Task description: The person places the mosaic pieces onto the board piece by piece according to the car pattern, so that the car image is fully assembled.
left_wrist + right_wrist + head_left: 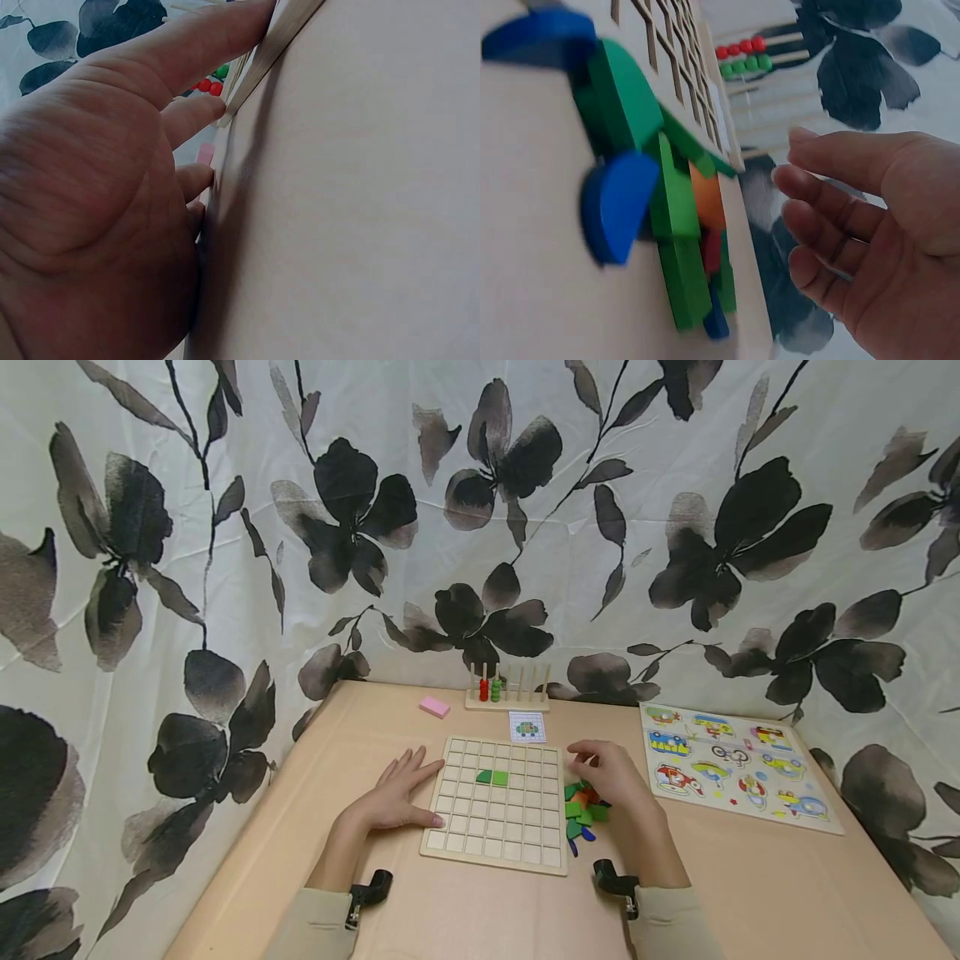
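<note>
A wooden grid board (510, 839) lies flat in the middle of the table, with a dark green piece with a curved side (483, 777) and a light green square (500, 778) side by side in its upper cells. My left hand (401, 793) rests along the board's left edge, fingers spread, thumb on the edge; in the left wrist view, the palm hides part of that contact. My right hand (611, 772) hovers at the board's right side, above a pile of colored blocks (575, 810). Its fingers are loosely bent, and nothing shows between them in the right wrist view.
Behind the board lies a small card (528, 727) with a grid pattern. A bead stand (507, 703) with red and green beads stands at the back, a pink block (434, 707) to its left. A picture puzzle board (720, 802) covers the table's right rear; a floral cloth (600, 577) hangs behind.
</note>
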### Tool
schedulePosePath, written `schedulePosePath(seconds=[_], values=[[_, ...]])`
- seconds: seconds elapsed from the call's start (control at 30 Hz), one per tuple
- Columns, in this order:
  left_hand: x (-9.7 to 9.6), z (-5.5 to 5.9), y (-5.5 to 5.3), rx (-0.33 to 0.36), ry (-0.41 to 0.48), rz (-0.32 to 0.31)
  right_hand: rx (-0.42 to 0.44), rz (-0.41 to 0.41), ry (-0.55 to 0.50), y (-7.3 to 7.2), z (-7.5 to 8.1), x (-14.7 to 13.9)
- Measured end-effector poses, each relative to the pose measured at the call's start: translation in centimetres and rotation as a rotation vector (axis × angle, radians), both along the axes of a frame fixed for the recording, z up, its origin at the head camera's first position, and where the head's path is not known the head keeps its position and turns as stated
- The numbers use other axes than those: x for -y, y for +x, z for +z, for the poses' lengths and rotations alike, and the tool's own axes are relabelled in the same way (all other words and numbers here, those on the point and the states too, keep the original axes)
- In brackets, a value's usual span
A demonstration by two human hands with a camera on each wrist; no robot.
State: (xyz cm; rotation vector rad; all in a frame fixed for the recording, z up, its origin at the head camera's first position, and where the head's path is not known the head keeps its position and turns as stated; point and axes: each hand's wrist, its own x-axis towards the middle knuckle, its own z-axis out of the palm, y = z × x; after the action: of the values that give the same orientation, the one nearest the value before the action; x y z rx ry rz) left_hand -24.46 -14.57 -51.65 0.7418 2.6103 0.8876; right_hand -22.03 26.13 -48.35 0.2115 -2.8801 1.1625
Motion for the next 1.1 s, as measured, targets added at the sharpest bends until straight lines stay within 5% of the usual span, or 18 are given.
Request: schedulePosePath(seconds=[0.3, 1.1], values=[[0.0, -0.1, -0.1, -0.006, -0.003, -0.002, 0.073, -0.071, 0.055, 0.0, -0.8, -1.7], [0.0, -0.2, 0.0, -0.011, -0.009, 0.008, 0.130, -0.023, 0.160, -0.1, -1.8, -2.1]])
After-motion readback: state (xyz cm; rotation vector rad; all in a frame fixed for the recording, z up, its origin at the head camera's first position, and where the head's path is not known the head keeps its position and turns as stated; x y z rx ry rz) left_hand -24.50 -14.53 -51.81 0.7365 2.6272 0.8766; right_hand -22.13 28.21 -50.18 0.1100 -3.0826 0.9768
